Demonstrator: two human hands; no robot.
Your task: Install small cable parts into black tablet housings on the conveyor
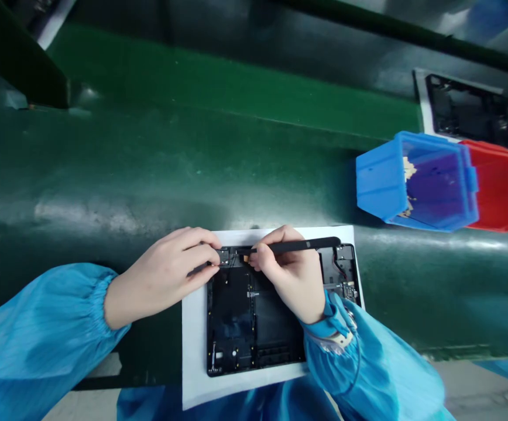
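An opened black tablet chassis (245,321) lies on a white sheet (192,351) on the green belt. My left hand (166,275) rests at its top left corner, fingers pressed together on a small black part (225,256) there. My right hand (291,278) is closed round a black pen-like tool (306,245), whose tip meets a small orange piece (246,258) near the top edge of the chassis. Both arms wear blue sleeves.
A blue bin (416,181) holding small pale parts and a red bin (500,184) stand at the right on the green conveyor belt (192,152). Behind them lies another opened black device (467,111) on a white sheet.
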